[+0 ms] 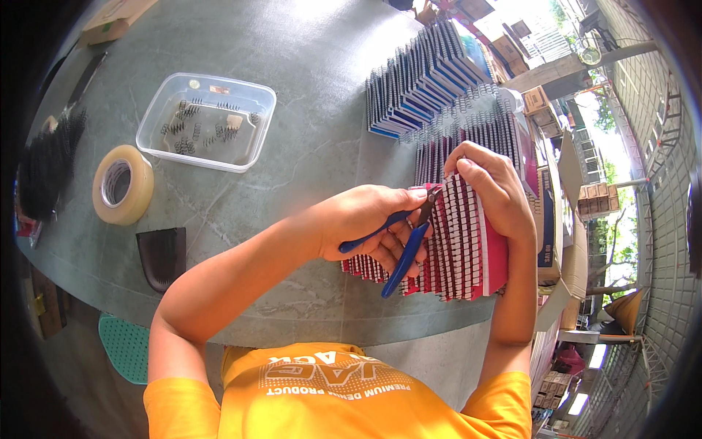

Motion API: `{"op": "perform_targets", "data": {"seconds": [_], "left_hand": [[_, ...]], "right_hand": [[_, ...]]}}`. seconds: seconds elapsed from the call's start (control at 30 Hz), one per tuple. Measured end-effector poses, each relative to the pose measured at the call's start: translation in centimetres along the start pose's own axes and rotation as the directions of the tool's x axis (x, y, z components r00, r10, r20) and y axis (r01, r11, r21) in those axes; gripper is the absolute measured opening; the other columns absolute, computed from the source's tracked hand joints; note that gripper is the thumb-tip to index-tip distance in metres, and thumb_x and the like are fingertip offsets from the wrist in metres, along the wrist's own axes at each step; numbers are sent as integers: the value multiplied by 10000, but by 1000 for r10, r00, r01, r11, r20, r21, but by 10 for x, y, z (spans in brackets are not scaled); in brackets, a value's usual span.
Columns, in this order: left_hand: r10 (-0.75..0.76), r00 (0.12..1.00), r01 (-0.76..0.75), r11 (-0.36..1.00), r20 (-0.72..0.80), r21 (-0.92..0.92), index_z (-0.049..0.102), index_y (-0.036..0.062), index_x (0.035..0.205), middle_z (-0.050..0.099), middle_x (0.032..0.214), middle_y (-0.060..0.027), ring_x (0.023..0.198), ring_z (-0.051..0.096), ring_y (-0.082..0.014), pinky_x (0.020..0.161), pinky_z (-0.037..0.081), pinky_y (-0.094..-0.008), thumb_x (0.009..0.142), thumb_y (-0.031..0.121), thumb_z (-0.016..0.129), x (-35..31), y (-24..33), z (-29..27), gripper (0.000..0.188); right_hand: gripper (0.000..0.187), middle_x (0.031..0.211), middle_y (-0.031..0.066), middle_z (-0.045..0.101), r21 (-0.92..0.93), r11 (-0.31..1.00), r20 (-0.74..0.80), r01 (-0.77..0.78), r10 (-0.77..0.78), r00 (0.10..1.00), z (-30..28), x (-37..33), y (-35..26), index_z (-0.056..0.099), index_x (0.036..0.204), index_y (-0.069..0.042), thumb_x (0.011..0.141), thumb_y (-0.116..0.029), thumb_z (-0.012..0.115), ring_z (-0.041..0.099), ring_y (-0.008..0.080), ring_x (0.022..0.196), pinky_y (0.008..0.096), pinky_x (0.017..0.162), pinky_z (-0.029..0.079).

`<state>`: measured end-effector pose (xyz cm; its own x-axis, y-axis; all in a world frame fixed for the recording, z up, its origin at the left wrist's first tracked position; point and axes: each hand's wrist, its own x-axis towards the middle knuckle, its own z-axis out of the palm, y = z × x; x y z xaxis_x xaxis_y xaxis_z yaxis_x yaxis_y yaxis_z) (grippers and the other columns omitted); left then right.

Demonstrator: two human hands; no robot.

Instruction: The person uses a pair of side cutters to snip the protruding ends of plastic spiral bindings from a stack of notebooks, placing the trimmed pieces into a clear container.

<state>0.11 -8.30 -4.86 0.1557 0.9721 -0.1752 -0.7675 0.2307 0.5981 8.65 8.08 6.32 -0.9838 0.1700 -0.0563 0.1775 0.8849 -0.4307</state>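
My left hand (362, 218) is closed around blue-handled pliers (406, 257), thumb near the pivot. Their dark jaws point up at the top ends of the wire spirals on a stack of red spiral notebooks (495, 252). The notebooks overlap in a slanted row near the table edge, white pages and coils facing left. Bent over the upper end of this stack, my right hand (490, 183) pinches at a coil end beside the jaw tips. The exact bit between the fingertips is too small to make out.
Beyond stand more spiral notebooks (428, 84) with blue covers. Left on the grey table (314, 95) are a clear plastic tub (265, 132) of short coil pieces, a tape roll (142, 194), a black curved piece (162, 257) and a heap of black coils (55, 164). Cartons (574, 241) flank the right.
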Motion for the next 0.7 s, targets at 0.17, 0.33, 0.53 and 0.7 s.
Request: {"op": "perform_targets", "data": {"seconds": [0.17,0.33,0.53,0.7], "left_hand": [[571,799,68,222,-186,973,490,-20,1055,587,906,-285,917,562,-430,805,440,-451,972,437,343,1,-12,15,487],[128,984,-49,862,-123,505,514,13,1041,612,859,-133,735,640,-188,640,528,-291,967,452,365,-11,9,3,469],[109,991,-90,970,-71,226,520,18,1022,608,853,-137,707,636,-219,661,542,-320,959,454,390,-2,9,6,460],[680,726,-29,173,-98,984,490,-29,1010,599,829,-167,691,632,-206,617,508,-312,972,429,367,10,-7,9,475]], "right_hand": [[344,735,178,567,-11,1000,9,9,-9,1000,-1,1,-1,573,823,0,837,-323,454,569,319,705,372,658,426],[353,738,183,568,-3,1000,-1,25,-25,1000,-2,0,0,576,822,-6,842,-335,448,573,325,712,383,669,426],[394,739,185,578,29,999,5,26,-26,1000,-1,0,0,578,815,-2,868,-345,391,579,334,714,382,679,431],[386,731,204,563,27,999,2,23,-23,1000,-2,2,3,579,813,-4,870,-330,381,572,351,709,395,672,425]]}}
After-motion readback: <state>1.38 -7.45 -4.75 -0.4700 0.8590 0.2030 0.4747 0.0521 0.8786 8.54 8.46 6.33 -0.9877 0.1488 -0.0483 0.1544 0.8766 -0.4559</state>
